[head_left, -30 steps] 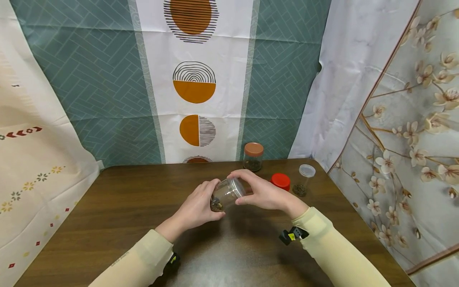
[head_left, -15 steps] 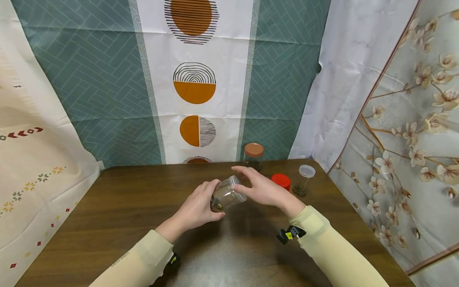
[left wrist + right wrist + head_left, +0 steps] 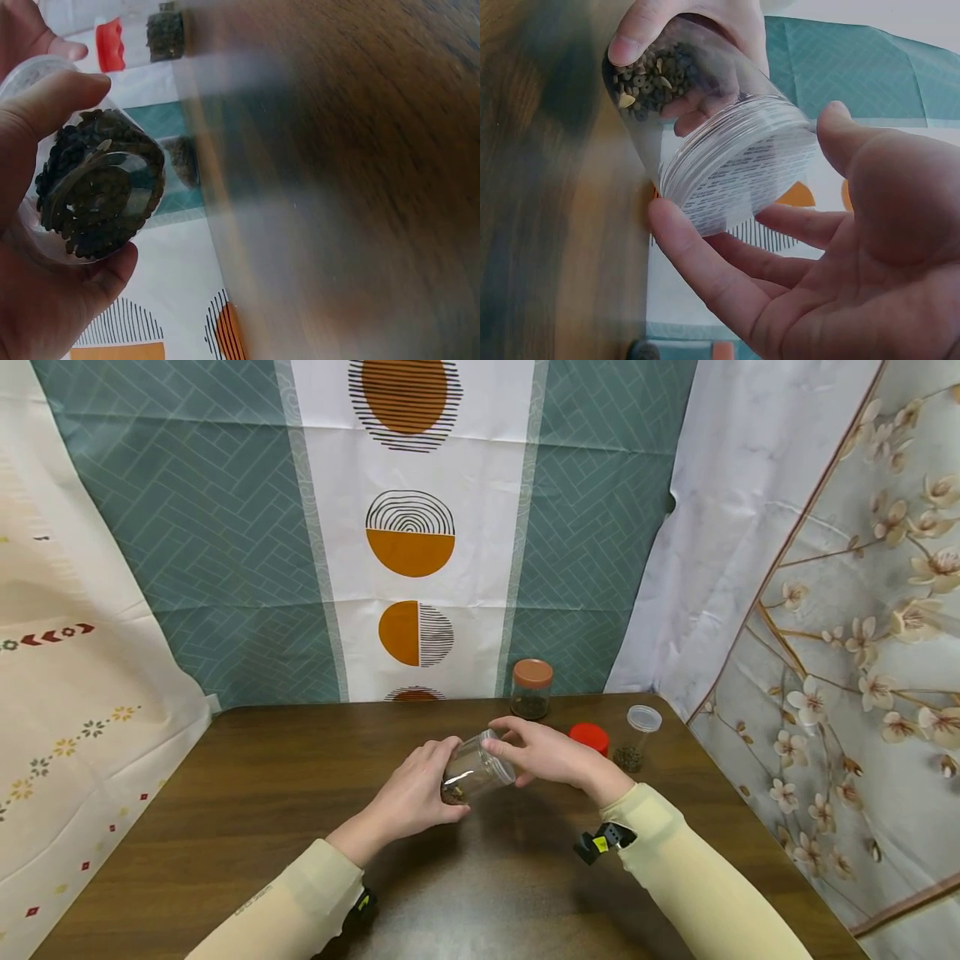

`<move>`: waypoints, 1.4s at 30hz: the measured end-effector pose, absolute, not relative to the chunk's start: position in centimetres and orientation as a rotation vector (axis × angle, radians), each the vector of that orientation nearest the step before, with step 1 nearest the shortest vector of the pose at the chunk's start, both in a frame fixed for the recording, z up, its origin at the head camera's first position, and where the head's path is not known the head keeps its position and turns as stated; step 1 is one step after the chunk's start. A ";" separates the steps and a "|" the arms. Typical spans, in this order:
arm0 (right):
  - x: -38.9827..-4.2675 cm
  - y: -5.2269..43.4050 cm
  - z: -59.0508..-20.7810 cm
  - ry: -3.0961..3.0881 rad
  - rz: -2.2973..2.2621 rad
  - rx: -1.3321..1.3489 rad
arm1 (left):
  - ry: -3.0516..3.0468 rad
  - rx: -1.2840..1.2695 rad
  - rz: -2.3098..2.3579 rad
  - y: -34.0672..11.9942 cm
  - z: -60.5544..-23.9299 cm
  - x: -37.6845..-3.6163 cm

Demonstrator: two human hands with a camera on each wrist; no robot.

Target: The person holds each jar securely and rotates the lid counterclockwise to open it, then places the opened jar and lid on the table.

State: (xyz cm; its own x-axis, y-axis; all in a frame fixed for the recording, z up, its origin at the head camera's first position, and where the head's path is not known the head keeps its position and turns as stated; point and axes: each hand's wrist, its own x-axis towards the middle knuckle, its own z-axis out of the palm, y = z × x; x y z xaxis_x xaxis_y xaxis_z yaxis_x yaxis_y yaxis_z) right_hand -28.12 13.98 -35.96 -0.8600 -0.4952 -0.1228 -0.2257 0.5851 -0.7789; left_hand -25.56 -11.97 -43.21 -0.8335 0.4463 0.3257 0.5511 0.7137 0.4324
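A clear jar (image 3: 467,770) is held tilted above the table, its mouth end up and to the right. My left hand (image 3: 416,787) grips it round the lower part. Inside, small dark brown pieces (image 3: 656,79) have slid to the bottom side, some of them ring-shaped. My right hand (image 3: 551,758) is at the clear ridged lid (image 3: 742,176). In the right wrist view its thumb and forefinger touch opposite edges of that lid, while the other fingers bend beneath it. The left wrist view shows the jar's base (image 3: 97,191) with the dark pieces against it.
Behind the right hand stand a jar with an orange-brown lid (image 3: 532,673), a jar with a red lid (image 3: 588,737) partly hidden by that hand, and a narrow jar with a clear lid (image 3: 643,718). The brown wooden table (image 3: 247,793) ends at a hanging cloth.
My right hand's fingers spread and shifted on the lid, then curled round its edge again. My left hand and the jar stay in nearly the same place.
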 end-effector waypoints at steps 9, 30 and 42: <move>-27.9 13.8 -35.8 2.450 -1.197 -0.619 | -2.730 -0.801 -0.763 -12.1 -43.1 -25.5; -28.0 14.4 -36.0 2.536 -1.086 -0.897 | -2.742 -0.800 -0.815 -12.3 -43.2 -25.5; -27.9 14.9 -36.3 2.585 -1.069 -0.988 | -2.759 -0.782 -0.840 -12.4 -43.2 -25.5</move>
State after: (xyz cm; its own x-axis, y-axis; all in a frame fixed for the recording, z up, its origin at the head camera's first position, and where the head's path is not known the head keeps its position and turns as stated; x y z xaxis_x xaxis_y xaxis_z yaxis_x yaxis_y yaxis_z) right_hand -27.85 14.89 -36.33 -0.7647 -0.6386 0.0861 -0.5130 0.5225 -0.6811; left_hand -25.48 -12.44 -43.24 -0.8520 0.4373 0.2879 0.5235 0.7068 0.4757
